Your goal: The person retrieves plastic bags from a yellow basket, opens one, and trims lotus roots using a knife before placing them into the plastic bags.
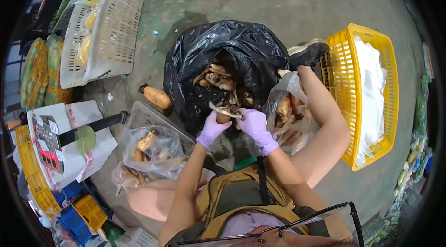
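Observation:
Both my hands wear thin purple gloves and meet over the front edge of a black plastic bag (pixel 186 52). My left hand (pixel 214 127) is closed around a brown piece of what looks like lotus root (pixel 223 117). My right hand (pixel 253 124) is closed at its right side, fingers at the end of a narrow pale strip-like thing (pixel 218 109) that crosses over the root; whether it is a tool or peel I cannot tell. Inside the black bag lie several brown root pieces (pixel 218 79) and dark scraps.
Left of the bag lie a loose root (pixel 157 97), a grey tray (pixel 144 113) and a clear bag (pixel 162 154) of roots. Another clear bag (pixel 288 112) stands right. A yellow crate (pixel 395 107), white crate (pixel 118 28) and foam box (pixel 100 142) with a scale (pixel 49 144) flank me.

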`<state>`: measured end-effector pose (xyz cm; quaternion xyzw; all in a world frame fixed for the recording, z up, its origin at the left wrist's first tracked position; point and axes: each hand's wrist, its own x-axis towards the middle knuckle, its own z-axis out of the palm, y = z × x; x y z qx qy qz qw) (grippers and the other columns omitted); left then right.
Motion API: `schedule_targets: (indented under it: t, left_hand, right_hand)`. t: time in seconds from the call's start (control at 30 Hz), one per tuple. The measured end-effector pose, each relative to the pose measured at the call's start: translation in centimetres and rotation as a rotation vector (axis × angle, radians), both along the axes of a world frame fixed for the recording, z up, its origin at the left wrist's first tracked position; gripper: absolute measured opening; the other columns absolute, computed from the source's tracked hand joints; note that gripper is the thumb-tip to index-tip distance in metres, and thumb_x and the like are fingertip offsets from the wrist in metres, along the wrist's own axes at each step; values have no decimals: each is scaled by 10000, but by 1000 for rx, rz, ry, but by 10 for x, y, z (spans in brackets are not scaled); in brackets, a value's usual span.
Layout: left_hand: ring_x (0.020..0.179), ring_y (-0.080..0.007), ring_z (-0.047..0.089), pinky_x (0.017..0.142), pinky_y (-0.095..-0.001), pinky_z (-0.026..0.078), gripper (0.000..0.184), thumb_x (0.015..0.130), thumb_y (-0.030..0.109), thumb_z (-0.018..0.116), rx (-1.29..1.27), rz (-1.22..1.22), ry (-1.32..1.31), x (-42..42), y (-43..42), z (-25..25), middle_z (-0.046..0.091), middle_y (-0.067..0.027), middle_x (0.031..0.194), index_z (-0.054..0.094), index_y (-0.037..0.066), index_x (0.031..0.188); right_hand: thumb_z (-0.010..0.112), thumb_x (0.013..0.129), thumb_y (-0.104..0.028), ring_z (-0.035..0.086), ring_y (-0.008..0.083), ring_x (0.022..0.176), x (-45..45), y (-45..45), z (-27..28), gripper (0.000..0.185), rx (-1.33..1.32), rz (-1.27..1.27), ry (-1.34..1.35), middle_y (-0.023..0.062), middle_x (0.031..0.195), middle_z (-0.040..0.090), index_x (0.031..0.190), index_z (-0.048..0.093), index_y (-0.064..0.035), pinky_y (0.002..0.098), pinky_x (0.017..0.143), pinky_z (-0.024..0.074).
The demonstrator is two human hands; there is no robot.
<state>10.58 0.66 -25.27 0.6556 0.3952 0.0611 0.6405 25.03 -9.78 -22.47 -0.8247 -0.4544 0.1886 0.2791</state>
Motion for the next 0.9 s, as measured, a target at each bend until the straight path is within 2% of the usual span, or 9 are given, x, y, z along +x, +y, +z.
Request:
schedule_targets:
  t: [0.33,0.4,0.47,0.57,0.67,0.7,0.8,0.83,0.9]
  left_hand:
    - [894,-200,574,810,-297,452,395,612,9,642,205,-62,-32,0,-25,82,578,-82,934,552,40,996]
    - [882,-273,577,806,-321,449,403,595,11,651,358,-100,-106,-6,-30,96,566,-106,905,560,59,985]
    - [866,-284,570,795,-323,449,405,583,4,656,453,-84,-122,-4,-26,109,555,-101,888,560,68,971]
    - [871,-264,580,794,-314,452,406,616,17,682,539,-48,-40,-5,-17,103,570,-76,893,558,62,1000]
    - [854,-218,585,793,-312,460,386,669,46,714,75,218,-122,-8,-17,81,577,-40,888,561,51,1024]
    - [807,-173,577,777,-319,470,344,737,134,724,-249,395,-217,-7,-21,85,572,-16,869,571,66,1038]
    - [862,-145,555,755,-287,472,322,821,237,666,-691,860,-490,-1,-24,80,560,-13,916,534,84,1072]
    - [883,-138,541,759,-303,479,334,843,366,625,-692,994,-505,1,-24,72,562,-7,912,533,104,1030]
    - [883,-144,546,767,-316,482,339,847,405,601,-732,1093,-425,2,-28,70,569,-12,921,534,109,998]
  right_hand:
    - [593,716,-212,631,288,610,-2,-11,7,124,-64,37,-55,119,622,616,780,629,-111,411,545,486]
    - [543,771,-260,653,307,698,21,-23,-33,206,-425,107,-23,134,736,657,852,665,-114,409,626,515]
    - [558,782,-275,643,316,684,31,-36,-53,184,-453,-72,41,148,709,645,823,667,-133,419,620,509]
    - [589,774,-297,633,327,658,9,-21,1,181,-143,-165,33,150,678,635,817,663,-137,426,602,503]
    - [618,769,-273,621,329,612,-4,-18,30,165,1,-173,47,136,656,629,831,652,-124,418,562,493]
    - [620,767,-259,621,326,611,-9,-20,30,157,27,-176,61,135,657,629,838,650,-122,417,557,490]
    - [625,763,-224,621,318,607,-18,-22,30,148,106,-183,74,132,659,627,868,646,-121,417,544,483]
    - [625,763,-217,621,315,605,-22,-24,28,154,120,-180,68,130,659,626,882,646,-122,417,541,481]
    - [621,763,-201,619,301,597,-31,-27,29,197,116,-157,39,131,656,621,948,642,-135,412,538,481]
